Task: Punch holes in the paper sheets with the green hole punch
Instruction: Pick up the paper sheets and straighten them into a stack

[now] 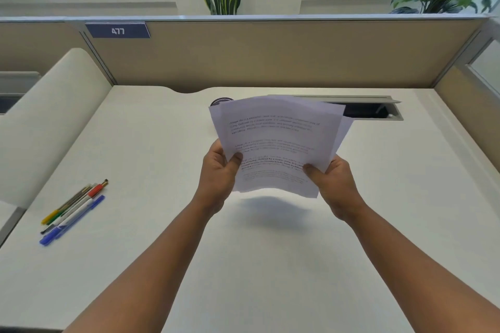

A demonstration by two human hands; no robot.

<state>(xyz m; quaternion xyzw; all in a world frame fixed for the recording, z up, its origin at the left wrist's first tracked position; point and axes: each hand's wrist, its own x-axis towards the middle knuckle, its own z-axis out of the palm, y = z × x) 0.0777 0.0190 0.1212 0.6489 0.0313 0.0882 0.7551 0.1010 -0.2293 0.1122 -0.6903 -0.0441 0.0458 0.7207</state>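
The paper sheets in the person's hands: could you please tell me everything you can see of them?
The paper sheets are a thin stack of white printed pages, fanned unevenly so offset edges show at the top and right. The top page carries several blocks of small text, too blurred to read. The sheets bow slightly and are held above the desk, casting a shadow on it. The left hand grips the lower left edge and the right hand the lower right, thumbs on top.

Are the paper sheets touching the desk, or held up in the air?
Apart. In the head view the paper sheets hang above the desk, their shadow on it below.
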